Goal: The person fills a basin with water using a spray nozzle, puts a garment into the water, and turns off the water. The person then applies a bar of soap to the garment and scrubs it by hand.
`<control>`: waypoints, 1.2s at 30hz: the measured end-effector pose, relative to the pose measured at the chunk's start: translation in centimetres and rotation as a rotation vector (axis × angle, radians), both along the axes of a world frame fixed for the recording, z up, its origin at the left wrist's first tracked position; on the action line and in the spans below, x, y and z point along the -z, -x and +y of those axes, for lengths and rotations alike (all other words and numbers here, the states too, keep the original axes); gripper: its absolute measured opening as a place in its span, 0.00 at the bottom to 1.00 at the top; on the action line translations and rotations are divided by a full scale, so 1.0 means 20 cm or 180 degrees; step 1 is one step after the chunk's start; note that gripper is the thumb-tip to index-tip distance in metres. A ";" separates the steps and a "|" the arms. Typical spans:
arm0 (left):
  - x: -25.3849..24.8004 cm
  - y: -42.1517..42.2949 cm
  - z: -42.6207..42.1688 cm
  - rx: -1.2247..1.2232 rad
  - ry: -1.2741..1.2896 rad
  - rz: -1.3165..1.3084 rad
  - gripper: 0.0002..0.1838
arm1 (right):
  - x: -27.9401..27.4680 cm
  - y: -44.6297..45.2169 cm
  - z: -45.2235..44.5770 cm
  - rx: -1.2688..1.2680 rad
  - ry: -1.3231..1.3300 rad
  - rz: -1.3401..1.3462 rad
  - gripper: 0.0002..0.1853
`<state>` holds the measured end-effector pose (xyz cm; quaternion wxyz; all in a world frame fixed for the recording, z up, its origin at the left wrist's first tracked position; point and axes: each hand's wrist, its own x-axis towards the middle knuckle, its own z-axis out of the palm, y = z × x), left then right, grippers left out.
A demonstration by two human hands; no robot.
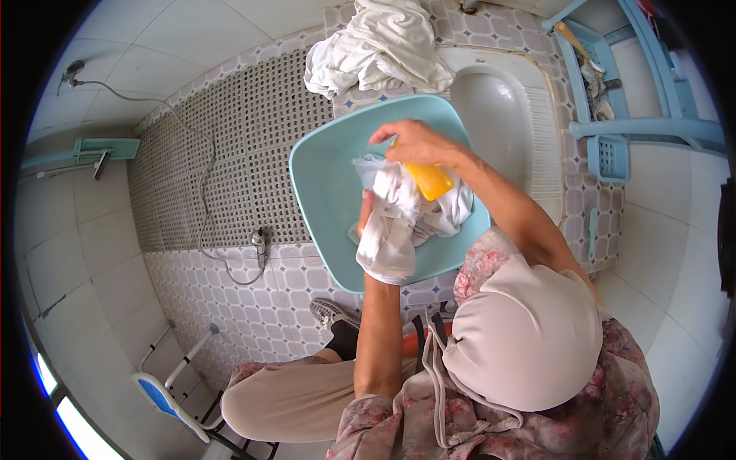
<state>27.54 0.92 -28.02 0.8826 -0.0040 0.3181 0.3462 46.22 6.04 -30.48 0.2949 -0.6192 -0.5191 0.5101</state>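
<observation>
Head view, and I work from the largest down. Tiled floor [284,299] below; on it, a pale blue-green basin [318,172], wide, with rounded corners. Heaped cloth [376,50], white, lies beyond the basin's far edge; a squat toilet pan [498,115] is set into the floor past its right edge.

Inside the basin I find the white cloth [391,238], crumpled across the middle and right half, one length running from the near edge towards the centre. It looks thin, partly sheer, deeply creased; whether it is wet I can't tell.

My left hand [366,213] comes in over the near edge, cloth draped over it. Thumb shows along the cloth's left side; the fingers are covered, so I can't say whether they are spread or pressed together.

My right hand [416,143] arrives over the right edge, above the cloth, fingers curled round the upper end of a yellow object [432,182].

Key relation: the cloth lies nearward of the right hand, the left hand on its left side. The yellow object's long axis slants from under the right fingers down towards the near right corner. It overlaps the cloth in view; contact is unclear. Bright, smooth-looking, blunt-ended, slightly blurred.
</observation>
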 end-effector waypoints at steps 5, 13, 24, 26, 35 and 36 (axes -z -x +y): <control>0.06 -0.01 0.01 0.0285 -0.1461 0.0726 0.19 | -0.01 0.12 -0.05 0.0528 -0.0414 0.0639 0.23; 0.20 0.05 0.02 0.0299 -0.0923 0.0232 0.21 | -0.09 0.46 -0.21 -0.0505 -0.2479 -0.1203 0.20; 0.11 0.14 0.10 -0.0010 0.0120 -0.0414 0.29 | -0.02 0.19 -0.08 0.0727 -0.0731 -0.0182 0.20; 0.13 0.15 0.10 -0.0219 -0.0044 -0.0401 0.30 | -0.12 0.30 -0.14 0.0849 -0.1646 -0.0321 0.19; 0.19 0.13 0.05 -0.0168 -0.0078 -0.0259 0.45 | -0.06 0.70 -0.24 -0.1013 -0.2535 -0.1239 0.17; 0.20 0.11 0.06 -0.0184 -0.0127 -0.0317 0.45 | -0.04 0.68 -0.21 -0.0940 -0.2366 -0.1270 0.17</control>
